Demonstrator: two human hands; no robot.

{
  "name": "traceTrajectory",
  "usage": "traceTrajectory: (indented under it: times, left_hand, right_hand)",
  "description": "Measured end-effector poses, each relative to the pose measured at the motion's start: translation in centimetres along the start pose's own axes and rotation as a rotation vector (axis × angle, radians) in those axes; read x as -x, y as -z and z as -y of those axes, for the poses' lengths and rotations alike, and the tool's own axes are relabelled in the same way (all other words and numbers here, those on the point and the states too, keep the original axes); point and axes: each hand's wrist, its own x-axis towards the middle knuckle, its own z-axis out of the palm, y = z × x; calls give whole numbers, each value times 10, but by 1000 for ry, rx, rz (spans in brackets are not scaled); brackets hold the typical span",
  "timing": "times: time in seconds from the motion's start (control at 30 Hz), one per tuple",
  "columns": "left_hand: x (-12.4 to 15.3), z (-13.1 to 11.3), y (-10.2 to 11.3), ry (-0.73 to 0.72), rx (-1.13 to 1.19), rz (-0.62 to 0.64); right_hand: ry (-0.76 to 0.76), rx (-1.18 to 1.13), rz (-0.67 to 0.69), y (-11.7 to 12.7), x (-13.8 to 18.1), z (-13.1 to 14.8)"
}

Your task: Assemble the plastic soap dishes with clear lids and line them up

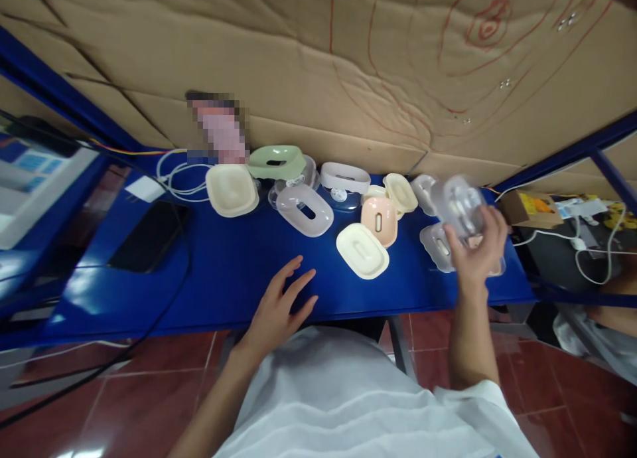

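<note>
Head view | right hand [478, 242], right of frame: fingers hold one clear plastic piece [456, 202], blurred, near other clear pieces [436, 247] | left hand [283, 305], lower centre: fingers spread wide, near pale lilac dish [302, 222]

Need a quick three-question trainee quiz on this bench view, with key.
1. Fill in: the ____ hand holds a clear plastic piece.
2. True or false: the green slotted dish sits closer to the cardboard than the peach slotted dish does.
3. The left hand holds: A) a cable, B) nothing, C) the green slotted dish.

Key: 1. right hand; 2. true; 3. B.
</note>
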Motion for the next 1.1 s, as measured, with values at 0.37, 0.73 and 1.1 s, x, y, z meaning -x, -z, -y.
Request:
traceTrajectory:
  times: [0.37, 0.73, 1.1]
  left_hand:
    - [1, 3, -8, -30, -139, 42]
    - [-10, -3, -8, -45, -207, 102]
    - [-23, -10, -12, -151, -292, 205]
  right_hand:
    - [-186, 92, 383, -70, -45, -83]
    - [149, -194, 567, -28, 7, 93]
    - [333, -335, 603, -35, 54, 156]
